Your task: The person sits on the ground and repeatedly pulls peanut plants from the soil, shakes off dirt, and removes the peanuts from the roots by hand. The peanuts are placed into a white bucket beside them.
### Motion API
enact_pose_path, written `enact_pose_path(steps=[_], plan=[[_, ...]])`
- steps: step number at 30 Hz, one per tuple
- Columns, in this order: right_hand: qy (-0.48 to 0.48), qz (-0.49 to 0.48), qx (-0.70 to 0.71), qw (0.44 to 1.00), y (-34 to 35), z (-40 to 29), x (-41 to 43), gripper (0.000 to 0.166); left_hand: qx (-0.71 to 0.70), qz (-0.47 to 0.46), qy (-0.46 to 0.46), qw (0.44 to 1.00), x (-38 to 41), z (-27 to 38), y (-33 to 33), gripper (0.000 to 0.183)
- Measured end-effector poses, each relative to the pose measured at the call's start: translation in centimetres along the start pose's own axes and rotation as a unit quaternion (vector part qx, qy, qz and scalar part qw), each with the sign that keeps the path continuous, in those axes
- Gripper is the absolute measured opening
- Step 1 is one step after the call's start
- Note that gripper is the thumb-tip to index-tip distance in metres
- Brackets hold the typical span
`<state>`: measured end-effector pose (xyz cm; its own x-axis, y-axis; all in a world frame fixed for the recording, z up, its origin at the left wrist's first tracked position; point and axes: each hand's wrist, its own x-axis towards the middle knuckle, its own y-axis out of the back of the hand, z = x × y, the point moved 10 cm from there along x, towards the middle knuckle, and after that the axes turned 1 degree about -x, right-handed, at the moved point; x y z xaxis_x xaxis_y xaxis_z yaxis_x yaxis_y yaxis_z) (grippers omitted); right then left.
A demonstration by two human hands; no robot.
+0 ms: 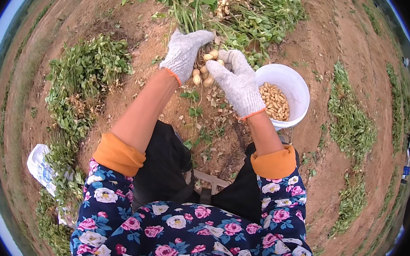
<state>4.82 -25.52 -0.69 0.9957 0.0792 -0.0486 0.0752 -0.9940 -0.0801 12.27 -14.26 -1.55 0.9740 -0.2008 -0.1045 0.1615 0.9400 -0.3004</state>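
My left hand (pixel 186 52), in a white knitted glove with an orange cuff edge, is closed around the stems of a pulled peanut plant (pixel 188 16). The plant's leaves point away from me. From its root end hangs a cluster of peanut pods (pixel 205 70), between my two hands. My right hand (pixel 236 78), gloved the same way, has its thumb and fingers at the pods on the cluster's right side. Whether those fingers grip a pod is partly hidden. Just right of that hand stands a white plastic bucket (pixel 300 95) with loose peanuts (pixel 274 101) inside.
More peanut plants (pixel 268 17) with pods lie ahead. Heaps of plants run in rows on the left (pixel 82 78) and right (pixel 352 118). A white printed sack (pixel 41 164) lies at the left. Under me is a low seat frame (pixel 210 179) on bare soil (pixel 144 69).
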Motion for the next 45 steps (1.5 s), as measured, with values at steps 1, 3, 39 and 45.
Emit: enact_pose_path(steps=[1,3,39,45], plan=[[0.012,0.015,-0.034,0.999,0.3,0.0,0.0,0.028,0.0,0.002,0.017,1.0,0.0,-0.4,0.0,0.026],[0.037,0.042,-0.1,0.993,0.4,-0.4,0.1,0.024,-0.004,0.033,0.023,0.999,0.3,-1.0,-0.1,0.027],[0.004,0.036,-0.37,0.928,1.5,-1.5,-0.4,0.061,0.113,0.059,0.071,0.989,-1.2,0.1,-1.8,0.042],[0.045,0.008,-0.435,0.899,0.7,-2.5,-0.4,0.057,0.072,0.035,0.065,0.995,-1.3,-0.4,-2.6,0.038]])
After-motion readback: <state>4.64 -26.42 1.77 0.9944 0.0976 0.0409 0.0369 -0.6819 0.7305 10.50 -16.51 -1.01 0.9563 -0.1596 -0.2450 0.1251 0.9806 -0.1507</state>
